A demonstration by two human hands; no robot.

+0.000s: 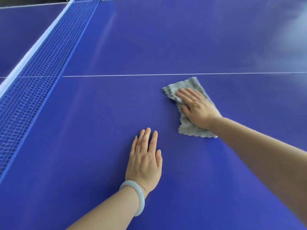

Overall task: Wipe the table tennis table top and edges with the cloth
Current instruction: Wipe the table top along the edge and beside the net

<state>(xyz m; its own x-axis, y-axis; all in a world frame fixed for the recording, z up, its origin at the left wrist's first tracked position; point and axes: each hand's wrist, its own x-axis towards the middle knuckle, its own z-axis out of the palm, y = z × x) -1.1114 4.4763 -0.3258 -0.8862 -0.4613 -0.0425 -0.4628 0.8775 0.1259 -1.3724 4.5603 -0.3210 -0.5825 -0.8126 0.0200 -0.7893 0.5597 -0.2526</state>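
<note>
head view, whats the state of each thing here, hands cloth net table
cloth: rumpled, lying on the table under the right hand
right hand: fingers straight, pressing on the cloth
left hand: flat on the table, holding nothing
net: up, stretched taut
table top: faint streaks
bangle: on left wrist

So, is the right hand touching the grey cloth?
Touching. The head view shows the right hand lying flat on the grey cloth, covering its middle.

Right hand [198, 108] presses grey cloth [191, 128] on blue table [99, 122].
</note>
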